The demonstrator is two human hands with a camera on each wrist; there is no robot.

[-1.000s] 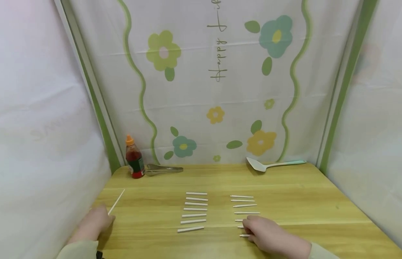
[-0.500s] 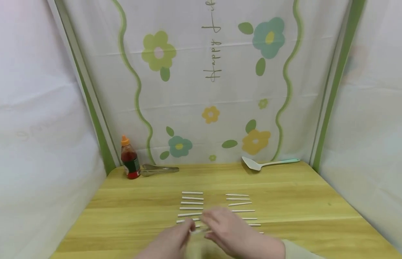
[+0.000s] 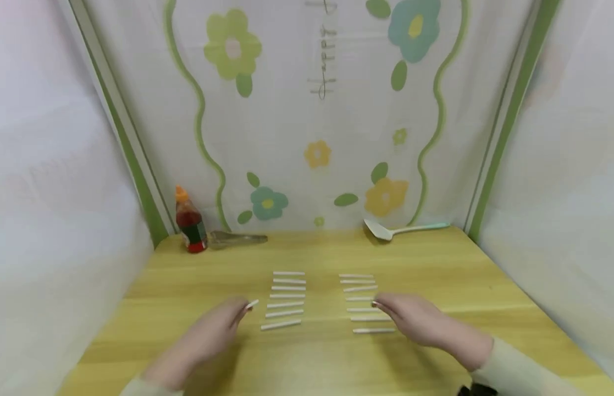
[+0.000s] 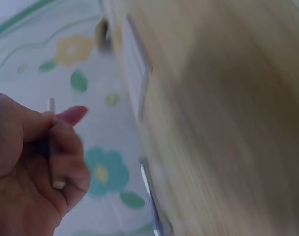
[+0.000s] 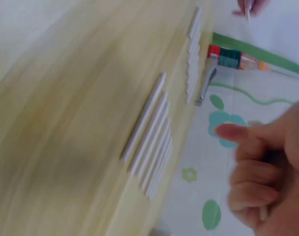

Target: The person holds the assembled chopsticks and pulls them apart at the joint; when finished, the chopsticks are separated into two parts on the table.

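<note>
Flowered white cloth (image 3: 307, 137) with green wavy lines walls in a pale wooden table (image 3: 485, 286), and the head view alone takes in the whole layout: a red sauce bottle (image 3: 189, 221) and metal tongs (image 3: 236, 238) at the back left, a white spatula with a mint handle (image 3: 400, 228) at the back right, and two columns of short white sticks, the left column (image 3: 284, 300) and the right column (image 3: 361, 300), lying side by side mid-table. The left hand (image 3: 215, 330) hovers just left of the left column, pinching a short white stick (image 3: 252, 303) at its fingertips; the left wrist view, though blurred, shows what the head view cannot, the stick (image 4: 52, 142) clamped between thumb and curled fingers. The right hand (image 3: 415, 319) sits over the right column's near end, well apart from the left. Its wrist view shows the fingers (image 5: 257, 172) curled, with something pale at the lowest fingertip; whether it holds a stick cannot be told.
</note>
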